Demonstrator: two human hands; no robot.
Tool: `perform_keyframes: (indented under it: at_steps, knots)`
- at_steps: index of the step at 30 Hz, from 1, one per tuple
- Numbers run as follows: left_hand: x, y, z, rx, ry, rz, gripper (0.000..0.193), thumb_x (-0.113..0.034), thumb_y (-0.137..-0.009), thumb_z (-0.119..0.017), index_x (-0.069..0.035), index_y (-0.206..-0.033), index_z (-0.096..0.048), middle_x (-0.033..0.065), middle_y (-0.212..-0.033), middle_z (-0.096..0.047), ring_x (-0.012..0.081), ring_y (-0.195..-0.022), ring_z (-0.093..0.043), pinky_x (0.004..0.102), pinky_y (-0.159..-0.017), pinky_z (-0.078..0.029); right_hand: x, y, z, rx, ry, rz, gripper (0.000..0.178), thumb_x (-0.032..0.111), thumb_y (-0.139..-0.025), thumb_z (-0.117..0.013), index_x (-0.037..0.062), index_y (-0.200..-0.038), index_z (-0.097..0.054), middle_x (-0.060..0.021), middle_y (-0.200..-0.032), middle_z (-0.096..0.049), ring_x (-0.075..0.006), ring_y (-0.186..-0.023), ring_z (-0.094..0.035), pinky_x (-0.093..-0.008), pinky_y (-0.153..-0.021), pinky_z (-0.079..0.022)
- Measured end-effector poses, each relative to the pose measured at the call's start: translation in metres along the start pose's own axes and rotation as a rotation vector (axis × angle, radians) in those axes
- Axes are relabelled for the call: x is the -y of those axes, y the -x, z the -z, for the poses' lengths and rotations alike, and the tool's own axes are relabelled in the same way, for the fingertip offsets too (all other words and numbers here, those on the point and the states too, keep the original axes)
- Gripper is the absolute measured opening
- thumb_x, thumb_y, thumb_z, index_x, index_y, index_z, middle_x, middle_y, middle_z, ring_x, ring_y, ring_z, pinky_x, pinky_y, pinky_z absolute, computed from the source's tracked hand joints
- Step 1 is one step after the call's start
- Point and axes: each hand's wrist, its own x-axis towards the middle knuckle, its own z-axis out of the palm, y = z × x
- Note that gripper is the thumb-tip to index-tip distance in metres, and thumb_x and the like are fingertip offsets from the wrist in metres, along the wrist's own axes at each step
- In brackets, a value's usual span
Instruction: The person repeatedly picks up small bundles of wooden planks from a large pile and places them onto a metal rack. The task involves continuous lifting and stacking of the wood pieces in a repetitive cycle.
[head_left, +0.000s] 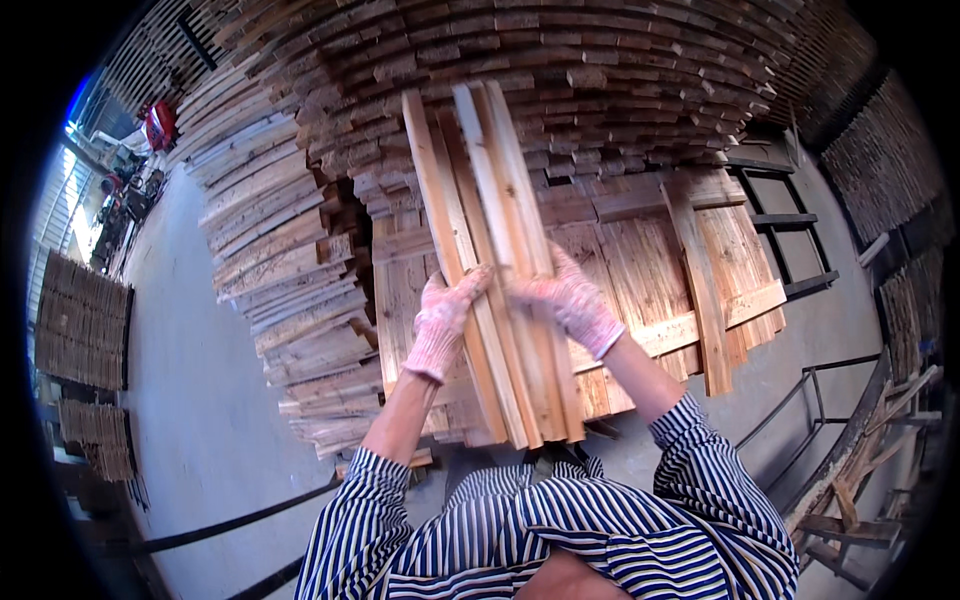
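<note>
Several long wooden boards (pixel 514 210) stand out in front of me as a loose bundle, their near ends close to my body. My left hand (pixel 447 310), in a pink and white knitted glove, is closed round the bundle's left side with the thumb over the top. On the right side, my right hand (pixel 570 298), gloved alike and partly blurred, presses against the boards with its fingers over them. Beneath the bundle lies a layer of flat planks (pixel 630 265) with a cross board (pixel 697 290) on top. Fingers under the boards are hidden.
A tall stack of planks (pixel 520 60) rises at the far side. Another uneven plank pile (pixel 290 270) stands on the left. Black metal frames (pixel 780 220) and a railing (pixel 815 400) are at the right. Grey floor (pixel 185 330) shows on the left, with bundled slats (pixel 82 320) beyond.
</note>
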Motion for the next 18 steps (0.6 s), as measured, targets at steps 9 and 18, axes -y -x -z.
perform_keyframes:
  at_steps: [9, 18]
  knots:
    - [0.08, -0.032, 0.014, -0.498, -0.821, 0.339, 0.105, -0.049, -0.069, -0.09, 0.009, -0.141, -0.041, 0.0317, -0.137, -0.059, 0.0424, -0.126, -0.061, 0.0469, -0.104, -0.05, -0.047, -0.017, 0.133, -0.729, 1.6, -0.004, 0.114, 0.047, -0.073, -0.087, 0.0071, -0.161, -0.025, -0.0319, -0.147, -0.048, -0.042, -0.125, -0.058, -0.0411, -0.106, -0.049]
    - [0.099, -0.006, 0.105, -0.542, -0.772, 0.197, 0.097, -0.049, -0.083, -0.079, 0.007, -0.151, -0.038, 0.0323, -0.142, -0.056, 0.0418, -0.134, -0.054, 0.0434, -0.112, -0.043, -0.096, -0.016, -0.039, -0.095, 1.07, -0.163, 0.099, 0.062, -0.085, -0.069, 0.0139, -0.162, -0.03, -0.0338, -0.136, -0.055, -0.0462, -0.123, -0.059, -0.0504, -0.105, -0.048]
